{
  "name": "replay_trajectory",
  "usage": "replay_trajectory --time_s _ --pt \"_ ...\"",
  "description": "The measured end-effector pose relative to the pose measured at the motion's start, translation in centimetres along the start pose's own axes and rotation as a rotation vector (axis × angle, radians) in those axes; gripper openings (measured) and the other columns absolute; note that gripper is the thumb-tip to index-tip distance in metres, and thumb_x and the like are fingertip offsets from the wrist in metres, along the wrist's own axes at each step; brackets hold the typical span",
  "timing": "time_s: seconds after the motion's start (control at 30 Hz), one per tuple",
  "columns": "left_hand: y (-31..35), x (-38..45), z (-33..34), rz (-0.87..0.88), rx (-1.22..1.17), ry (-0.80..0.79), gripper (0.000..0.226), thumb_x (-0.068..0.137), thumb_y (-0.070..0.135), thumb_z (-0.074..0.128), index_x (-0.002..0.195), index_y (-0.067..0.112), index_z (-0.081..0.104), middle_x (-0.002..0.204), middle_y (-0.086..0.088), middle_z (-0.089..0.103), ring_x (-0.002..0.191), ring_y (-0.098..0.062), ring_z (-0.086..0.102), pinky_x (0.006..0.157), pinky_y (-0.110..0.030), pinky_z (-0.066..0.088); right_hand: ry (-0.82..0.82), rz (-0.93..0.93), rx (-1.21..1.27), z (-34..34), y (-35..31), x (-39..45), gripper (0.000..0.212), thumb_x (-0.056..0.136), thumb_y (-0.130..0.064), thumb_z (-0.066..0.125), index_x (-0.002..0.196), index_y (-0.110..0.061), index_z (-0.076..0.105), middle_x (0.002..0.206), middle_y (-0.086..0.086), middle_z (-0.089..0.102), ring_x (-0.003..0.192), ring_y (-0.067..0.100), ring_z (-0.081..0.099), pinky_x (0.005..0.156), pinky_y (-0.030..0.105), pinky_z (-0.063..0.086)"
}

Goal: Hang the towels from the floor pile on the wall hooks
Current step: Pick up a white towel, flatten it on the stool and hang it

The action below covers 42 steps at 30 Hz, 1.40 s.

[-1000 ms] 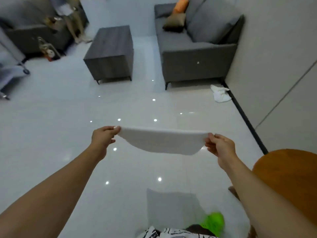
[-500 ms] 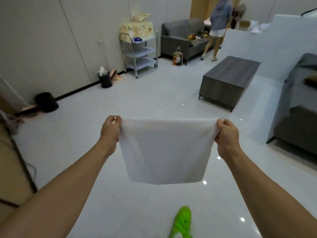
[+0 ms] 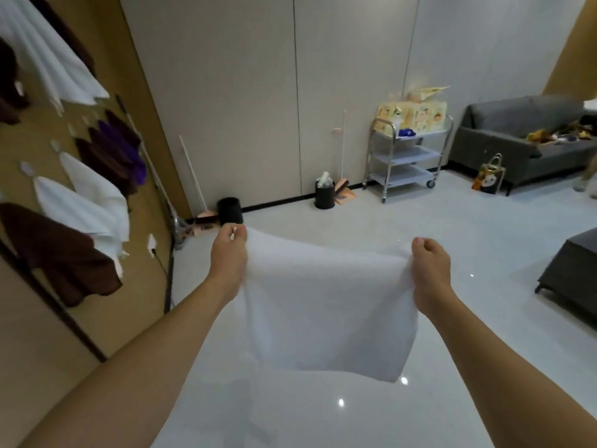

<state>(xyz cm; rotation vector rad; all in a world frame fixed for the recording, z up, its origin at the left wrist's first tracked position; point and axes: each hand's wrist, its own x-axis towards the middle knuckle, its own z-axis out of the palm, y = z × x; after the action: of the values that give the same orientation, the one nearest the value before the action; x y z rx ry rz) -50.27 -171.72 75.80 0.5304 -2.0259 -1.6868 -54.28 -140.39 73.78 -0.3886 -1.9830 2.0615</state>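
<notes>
Holding one white towel [image 3: 326,305] spread near the camera, the left hand [image 3: 227,263] and right hand [image 3: 429,273] each pinch a top corner above the floor [image 3: 452,240]. On the left wall [image 3: 106,318] hang three white towels, three brown, one purple. Far off stand two black bins, one cart [image 3: 407,156], one sofa [image 3: 517,137].

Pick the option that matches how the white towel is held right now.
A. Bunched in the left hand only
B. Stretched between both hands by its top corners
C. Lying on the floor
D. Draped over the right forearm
B: the left hand and right hand each pinch a top corner of the white towel, which hangs spread between them.
</notes>
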Motion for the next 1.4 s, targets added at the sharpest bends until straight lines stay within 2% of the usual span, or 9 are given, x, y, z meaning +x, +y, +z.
replay_trajectory --time_s 0.23,0.47,0.63,0.7,0.77,0.83,1.0,1.13,1.4 --pt "2.3 9.0 -1.0 0.067 0.070 0.213 0.021 0.105 0.030 0.041 0.101 0.015 0.055 0.082 -0.002 0.049 0.073 -0.017 0.044 0.063 -0.031 0.034 -0.148 -0.062 -0.005 11.4 -2.6 8.9 0.023 0.102 -0.023 0.044 0.090 -0.009 0.058 0.082 0.000 0.051 0.073 0.012 0.044 0.067 0.028 0.038" --pt "2.0 18.3 -2.4 0.033 0.104 0.368 0.019 0.107 0.032 0.038 0.103 0.020 0.053 0.083 0.005 0.048 0.072 -0.009 0.042 0.062 -0.023 0.034 -0.279 -0.083 0.020 23.2 -3.3 16.3 0.028 0.102 -0.025 0.044 0.079 -0.012 0.053 0.076 0.002 0.045 0.068 0.015 0.039 0.062 0.031 0.033" --pt "1.6 27.7 -1.7 0.060 0.098 0.428 0.018 0.107 0.031 0.038 0.105 0.019 0.052 0.081 0.006 0.045 0.070 -0.007 0.041 0.061 -0.020 0.033 -0.301 -0.134 0.028 31.9 -4.2 23.0 0.035 0.101 -0.025 0.044 0.068 -0.014 0.039 0.071 0.001 0.035 0.064 0.015 0.031 0.060 0.031 0.027" --pt "1.7 32.1 -1.0 0.080 0.088 0.444 0.017 0.107 0.029 0.038 0.107 0.018 0.051 0.079 0.007 0.044 0.068 -0.005 0.039 0.060 -0.020 0.033 -0.289 -0.159 0.015 35.4 -4.8 26.1 0.034 0.101 -0.024 0.043 0.074 -0.003 0.044 0.075 0.006 0.037 0.069 0.018 0.034 0.061 0.031 0.028" --pt "2.0 36.8 -0.2 0.098 0.073 0.442 0.018 0.107 0.030 0.038 0.109 0.018 0.052 0.082 0.007 0.045 0.071 -0.006 0.042 0.062 -0.020 0.036 -0.289 -0.183 -0.001 38.8 -5.7 29.5 0.037 0.101 -0.023 0.042 0.093 0.013 0.047 0.082 0.009 0.039 0.074 0.021 0.035 0.063 0.031 0.029" --pt "2.3 41.6 0.5 0.101 0.071 0.432 0.020 0.107 0.033 0.037 0.109 0.019 0.052 0.086 0.005 0.048 0.076 -0.011 0.046 0.064 -0.023 0.038 -0.273 -0.194 -0.012 42.1 -6.7 32.9 0.038 0.101 -0.023 0.042 0.101 0.015 0.048 0.084 0.009 0.041 0.076 0.021 0.035 0.063 0.032 0.029" --pt "3.7 52.4 2.5 0.119 0.046 0.414 0.022 0.106 0.036 0.038 0.107 0.021 0.054 0.088 0.002 0.051 0.078 -0.016 0.048 0.065 -0.030 0.039 -0.257 -0.196 0.014 49.1 -8.2 40.8 0.027 0.100 -0.028 0.044 0.078 -0.012 0.049 0.073 0.003 0.039 0.071 0.019 0.035 0.066 0.032 0.030" --pt "3.6 59.2 4.6 0.147 0.052 0.425 0.022 0.106 0.035 0.040 0.102 0.020 0.055 0.087 -0.003 0.053 0.077 -0.019 0.050 0.064 -0.032 0.040 -0.267 -0.211 0.006 53.3 -8.0 46.6 0.033 0.101 -0.028 0.045 0.070 -0.018 0.046 0.069 0.000 0.040 0.066 0.017 0.036 0.063 0.032 0.031" --pt "3.1 72.1 10.2 0.134 0.044 0.504 0.022 0.106 0.035 0.040 0.102 0.018 0.054 0.086 -0.001 0.052 0.078 -0.019 0.049 0.067 -0.033 0.041 -0.355 -0.244 0.011 63.1 -8.0 60.2 0.034 0.103 -0.028 0.043 0.097 0.003 0.058 0.084 0.010 0.052 0.076 0.021 0.045 0.067 0.033 0.036"
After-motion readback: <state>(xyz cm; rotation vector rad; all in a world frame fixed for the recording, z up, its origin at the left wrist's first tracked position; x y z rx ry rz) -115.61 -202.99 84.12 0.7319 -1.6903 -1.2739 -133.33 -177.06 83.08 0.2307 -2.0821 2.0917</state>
